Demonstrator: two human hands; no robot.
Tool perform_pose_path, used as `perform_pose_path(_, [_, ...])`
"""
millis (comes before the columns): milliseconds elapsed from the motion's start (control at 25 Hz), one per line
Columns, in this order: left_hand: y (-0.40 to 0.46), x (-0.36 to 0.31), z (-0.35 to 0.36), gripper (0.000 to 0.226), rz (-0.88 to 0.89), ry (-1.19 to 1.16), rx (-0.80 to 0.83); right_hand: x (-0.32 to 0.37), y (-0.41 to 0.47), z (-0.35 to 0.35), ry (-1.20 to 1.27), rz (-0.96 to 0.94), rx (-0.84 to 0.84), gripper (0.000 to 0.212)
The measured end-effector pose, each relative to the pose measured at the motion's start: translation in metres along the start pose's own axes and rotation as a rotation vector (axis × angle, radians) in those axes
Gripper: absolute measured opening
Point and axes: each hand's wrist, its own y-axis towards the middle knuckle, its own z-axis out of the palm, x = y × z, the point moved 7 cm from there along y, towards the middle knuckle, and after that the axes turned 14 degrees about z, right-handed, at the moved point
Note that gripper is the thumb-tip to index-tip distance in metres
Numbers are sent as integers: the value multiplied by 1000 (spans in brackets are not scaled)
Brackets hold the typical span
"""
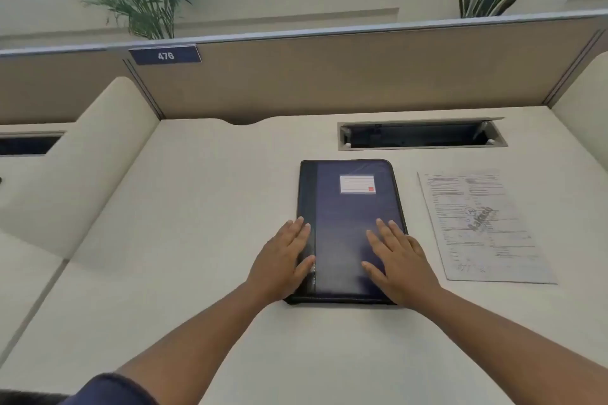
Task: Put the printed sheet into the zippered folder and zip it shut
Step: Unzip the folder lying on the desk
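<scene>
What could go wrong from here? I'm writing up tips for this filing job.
The folder is closed, with both the left hand and right hand flat on it; pulling the zip one-handed could slide it across the smooth desk. The sheet lies loose just beside it, so the opening cover may sweep or crease it. It could also snag in the zip if not tucked fully in.

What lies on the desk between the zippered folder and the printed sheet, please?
Nothing: in the head view, only a bare strip of desk separates the closed zippered folder from the printed sheet to its right.
</scene>
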Motion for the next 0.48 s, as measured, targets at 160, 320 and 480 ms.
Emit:
perform_pose_path(160, [-8,8,27,63,-62,-84,98,-14,5,27,9,44,182,69])
perform_pose_path(320, [-3,16,35,55,-97,-133,92,-22,18,30,-16,55,171,71])
perform_pose_path(480, [18,25,29,49,-83,-99,107,-28,40,24,4,90,178,73])
